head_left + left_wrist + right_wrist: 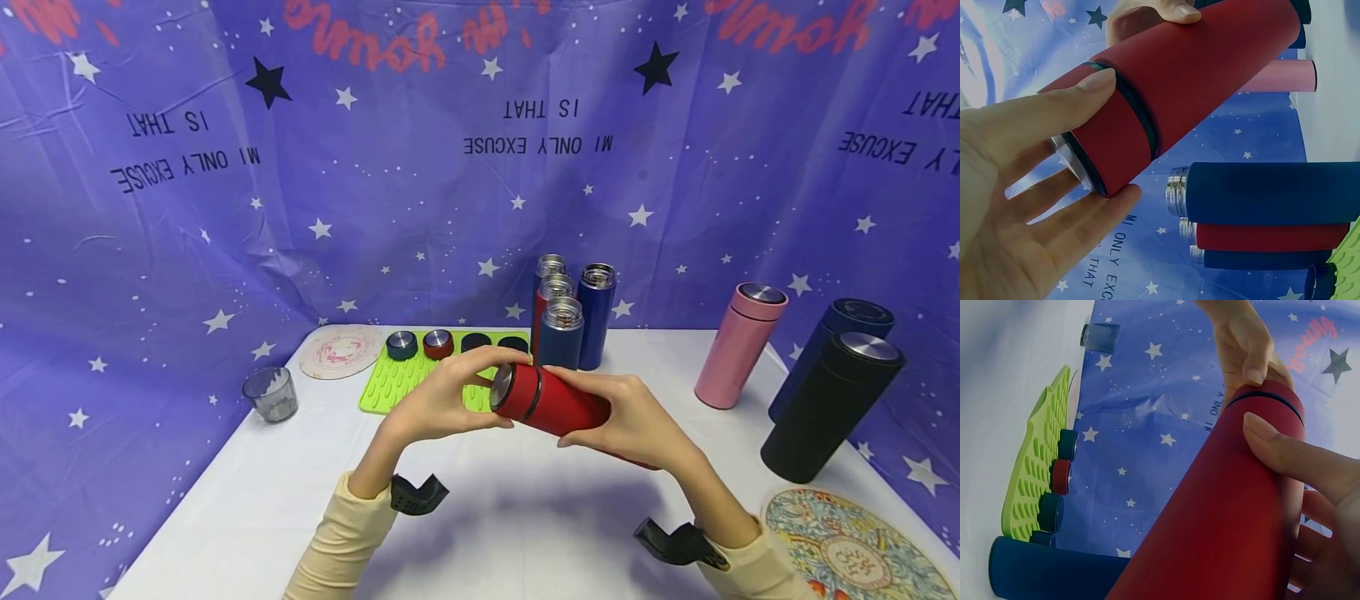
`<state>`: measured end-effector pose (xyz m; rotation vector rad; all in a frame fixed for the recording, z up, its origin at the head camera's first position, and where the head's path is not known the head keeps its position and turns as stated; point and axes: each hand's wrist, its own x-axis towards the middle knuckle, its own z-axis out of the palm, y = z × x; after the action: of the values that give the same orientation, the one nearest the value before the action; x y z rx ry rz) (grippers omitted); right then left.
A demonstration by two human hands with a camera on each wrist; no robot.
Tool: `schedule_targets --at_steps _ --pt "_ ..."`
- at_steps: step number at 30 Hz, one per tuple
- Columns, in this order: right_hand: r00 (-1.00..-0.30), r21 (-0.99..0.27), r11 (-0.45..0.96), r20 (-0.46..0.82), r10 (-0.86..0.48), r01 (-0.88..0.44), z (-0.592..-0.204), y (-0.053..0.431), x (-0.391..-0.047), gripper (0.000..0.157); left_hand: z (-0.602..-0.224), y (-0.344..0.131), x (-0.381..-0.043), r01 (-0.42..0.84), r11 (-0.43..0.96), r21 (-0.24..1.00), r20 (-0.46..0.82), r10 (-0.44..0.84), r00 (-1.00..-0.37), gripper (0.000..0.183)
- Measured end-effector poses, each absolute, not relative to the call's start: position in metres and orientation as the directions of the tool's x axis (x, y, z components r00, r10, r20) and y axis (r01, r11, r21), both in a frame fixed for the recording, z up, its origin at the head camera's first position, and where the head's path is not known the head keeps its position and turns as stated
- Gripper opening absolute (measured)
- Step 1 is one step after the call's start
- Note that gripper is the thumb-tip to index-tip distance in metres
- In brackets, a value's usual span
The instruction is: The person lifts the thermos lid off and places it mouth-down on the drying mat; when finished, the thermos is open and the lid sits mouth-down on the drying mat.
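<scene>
A red thermos flask (573, 406) is held tilted above the white table, its lid end toward the left. My left hand (442, 398) grips the red lid (1113, 128), thumb on one side and fingers on the other. A dark ring marks the seam between lid and body, with no gap showing there. My right hand (637, 417) holds the body, its thumb (1272, 440) lying along the red wall near the seam. In the head view, the flask's lower end is partly behind the right hand.
Behind the hands, several lidless flasks (562, 337) stand together beside a green mat (390, 387) bearing several loose lids (438, 343). A glass (272, 396) stands left. Pink (738, 350), blue (802, 367) and black (828, 417) lidded flasks stand right, near a patterned round mat (847, 542).
</scene>
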<state>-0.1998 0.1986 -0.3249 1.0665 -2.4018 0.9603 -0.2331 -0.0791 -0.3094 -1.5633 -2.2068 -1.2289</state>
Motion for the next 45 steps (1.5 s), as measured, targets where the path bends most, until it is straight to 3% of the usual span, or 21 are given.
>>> schedule_targets --at_steps 5,12,15,19,24,27,32,40,42,45 --pt "-0.620 -0.372 0.506 0.587 -0.521 -0.778 -0.327 0.196 -0.201 0.082 -0.311 -0.079 -0.233 0.835 0.146 0.530 0.554 0.687 -0.471 0.068" --pt "-0.535 -0.174 0.600 0.683 -0.498 -0.781 -0.332 0.190 -0.202 0.082 -0.311 -0.077 -0.230 0.725 0.274 0.632 0.483 0.592 -0.645 0.065" --pt "-0.515 -0.126 0.627 0.703 -0.490 -0.769 -0.333 0.187 -0.201 0.081 -0.311 -0.076 -0.230 0.697 0.308 0.647 0.466 0.565 -0.681 0.064" --pt "-0.533 -0.165 0.608 0.687 -0.495 -0.777 -0.333 0.189 -0.201 0.081 -0.310 -0.078 -0.231 0.747 0.268 0.608 0.495 0.608 -0.621 0.065" --pt "-0.623 -0.394 0.489 0.580 -0.524 -0.778 -0.330 0.194 -0.202 0.081 -0.309 -0.080 -0.232 0.831 0.155 0.534 0.540 0.694 -0.476 0.065" --pt "-0.662 -0.485 0.452 0.528 -0.532 -0.749 -0.330 0.195 -0.204 0.081 -0.310 -0.081 -0.233 0.841 0.126 0.526 0.549 0.705 -0.449 0.064" --pt "-0.642 -0.424 0.485 0.561 -0.522 -0.765 -0.332 0.192 -0.204 0.081 -0.312 -0.079 -0.234 0.830 0.137 0.540 0.565 0.672 -0.479 0.063" --pt "-0.563 -0.197 0.608 0.658 -0.500 -0.769 -0.334 0.187 -0.200 0.083 -0.312 -0.077 -0.232 0.693 0.268 0.669 0.467 0.574 -0.673 0.056" --pt "-0.571 -0.203 0.610 0.651 -0.501 -0.766 -0.333 0.187 -0.201 0.083 -0.312 -0.078 -0.232 0.692 0.272 0.668 0.457 0.584 -0.671 0.057" --pt "-0.605 -0.280 0.578 0.615 -0.505 -0.767 -0.332 0.188 -0.201 0.083 -0.311 -0.080 -0.233 0.735 0.241 0.634 0.468 0.636 -0.613 0.060"
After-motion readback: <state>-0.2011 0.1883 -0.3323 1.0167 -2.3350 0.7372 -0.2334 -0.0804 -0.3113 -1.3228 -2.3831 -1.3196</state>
